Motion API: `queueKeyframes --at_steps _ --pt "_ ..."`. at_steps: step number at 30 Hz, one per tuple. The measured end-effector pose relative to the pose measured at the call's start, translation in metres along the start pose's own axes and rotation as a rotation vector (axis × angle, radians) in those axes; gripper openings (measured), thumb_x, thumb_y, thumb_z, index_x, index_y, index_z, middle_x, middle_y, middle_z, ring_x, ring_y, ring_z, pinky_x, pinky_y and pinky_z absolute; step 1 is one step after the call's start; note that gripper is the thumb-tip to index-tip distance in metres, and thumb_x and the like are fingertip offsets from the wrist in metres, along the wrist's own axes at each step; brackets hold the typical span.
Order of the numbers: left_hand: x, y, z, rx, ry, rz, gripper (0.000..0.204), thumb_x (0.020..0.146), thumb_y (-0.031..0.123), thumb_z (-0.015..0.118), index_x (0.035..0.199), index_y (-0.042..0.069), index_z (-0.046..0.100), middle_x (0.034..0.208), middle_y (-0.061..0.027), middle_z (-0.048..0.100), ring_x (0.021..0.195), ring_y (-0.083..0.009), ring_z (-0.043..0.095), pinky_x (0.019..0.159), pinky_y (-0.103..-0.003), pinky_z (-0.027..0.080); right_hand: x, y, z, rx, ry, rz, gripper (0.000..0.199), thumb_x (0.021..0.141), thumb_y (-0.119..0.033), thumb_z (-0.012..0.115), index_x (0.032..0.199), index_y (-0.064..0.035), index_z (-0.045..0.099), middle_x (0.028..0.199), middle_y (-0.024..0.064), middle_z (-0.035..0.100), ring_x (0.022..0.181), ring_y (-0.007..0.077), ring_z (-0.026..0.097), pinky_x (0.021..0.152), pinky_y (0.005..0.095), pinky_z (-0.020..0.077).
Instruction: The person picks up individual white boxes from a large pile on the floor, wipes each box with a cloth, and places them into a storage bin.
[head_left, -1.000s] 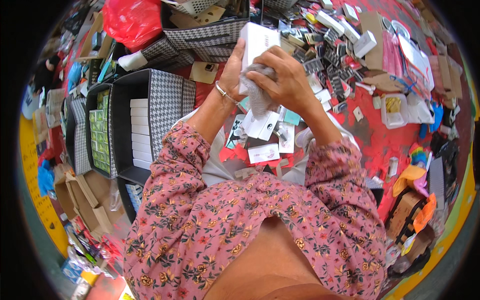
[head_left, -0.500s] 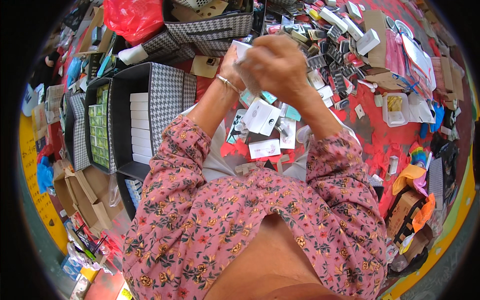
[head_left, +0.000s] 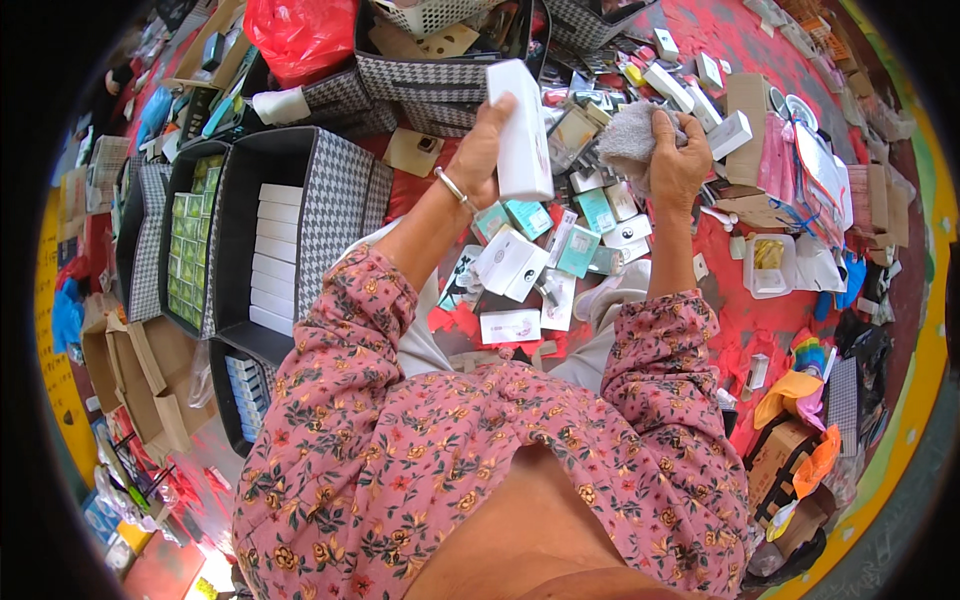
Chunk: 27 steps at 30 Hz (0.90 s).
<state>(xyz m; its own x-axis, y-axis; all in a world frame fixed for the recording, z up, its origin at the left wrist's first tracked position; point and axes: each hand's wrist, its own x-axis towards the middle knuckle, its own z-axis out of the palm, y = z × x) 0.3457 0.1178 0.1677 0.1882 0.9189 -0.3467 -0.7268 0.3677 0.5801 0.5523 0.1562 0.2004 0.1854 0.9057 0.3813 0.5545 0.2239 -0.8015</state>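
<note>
My left hand (head_left: pixel 478 155) grips a long white box (head_left: pixel 521 130) by its left edge, holding it up and tilted slightly. In my right hand (head_left: pixel 682 165) a crumpled grey cloth (head_left: pixel 632 140) is pinched between the fingers, a short way right of the box and apart from it. Below the hands lie several small boxes, among them a white box with a round black-and-white symbol (head_left: pixel 510 262), a teal box (head_left: pixel 578 250) and a flat white box (head_left: pixel 510 326).
On the left, a houndstooth storage bin (head_left: pixel 345 190) holds stacked white boxes (head_left: pixel 275 240), beside green packets (head_left: pixel 190 245). Loose small goods spread across the red ground ahead. A cardboard box (head_left: pixel 750 110) and a clear plastic tub (head_left: pixel 770 280) stand at the right.
My hands have parted. The right one, with the cloth, has moved off the white box to the right, while the left holds the box more upright and in plain sight.
</note>
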Motion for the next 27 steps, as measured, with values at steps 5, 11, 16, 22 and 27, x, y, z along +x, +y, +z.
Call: queueKeyframes --at_steps 5,11,16,22,27 --pt "-0.022 -0.007 0.018 0.182 -0.234 -0.126 0.046 0.085 0.025 0.053 0.123 0.009 0.034 0.104 -0.0046 0.054 0.088 -0.0126 0.057 0.074 -0.027 0.050 -0.020 -0.041 0.035 0.039 -0.321 -0.614 0.010 0.075 -0.014 0.059 0.085 -0.0097 0.061 0.083 0.0094 0.059 0.071 0.0267 0.058 0.065 0.0318 0.0462" --pt "-0.017 -0.022 0.009 0.404 -0.248 -0.226 0.072 0.076 0.012 0.062 0.134 0.007 0.021 0.104 -0.0053 0.052 0.082 -0.0074 0.055 0.066 -0.022 0.049 0.013 0.001 0.010 -0.503 0.060 -0.305 0.015 0.076 -0.022 0.059 0.084 -0.0089 0.061 0.078 0.0073 0.057 0.064 0.0229 0.058 0.055 0.0335 0.0464" --pt "-0.011 -0.020 0.016 0.515 -0.167 -0.168 0.074 0.077 0.020 0.064 0.134 0.004 0.020 0.104 -0.0053 0.052 0.083 -0.0079 0.054 0.070 -0.022 0.047 0.000 0.002 0.009 0.477 -0.409 0.562 0.041 0.072 -0.036 0.068 0.089 0.0006 0.062 0.084 0.0071 0.061 0.074 0.0124 0.055 0.064 0.0237 0.0441" --pt "-0.005 -0.033 0.009 0.055 -0.070 -0.271 0.046 0.090 0.040 0.040 0.117 0.004 0.043 0.106 -0.0110 0.055 0.092 -0.0195 0.057 0.078 -0.033 0.048 -0.013 -0.002 0.023 0.807 -0.448 0.712 0.025 0.076 -0.019 0.059 0.086 0.0027 0.062 0.080 0.0066 0.061 0.068 0.0132 0.057 0.062 0.0246 0.0453" --pt "-0.011 -0.043 0.005 -0.350 -0.257 -0.510 0.048 0.091 0.043 0.030 0.121 0.008 0.041 0.109 -0.0105 0.055 0.095 -0.0225 0.057 0.076 -0.041 0.051 -0.024 0.003 0.038 0.564 -0.392 0.553 0.028 0.073 -0.019 0.059 0.091 0.0033 0.061 0.081 0.0112 0.062 0.069 0.0170 0.058 0.064 0.0258 0.0457"
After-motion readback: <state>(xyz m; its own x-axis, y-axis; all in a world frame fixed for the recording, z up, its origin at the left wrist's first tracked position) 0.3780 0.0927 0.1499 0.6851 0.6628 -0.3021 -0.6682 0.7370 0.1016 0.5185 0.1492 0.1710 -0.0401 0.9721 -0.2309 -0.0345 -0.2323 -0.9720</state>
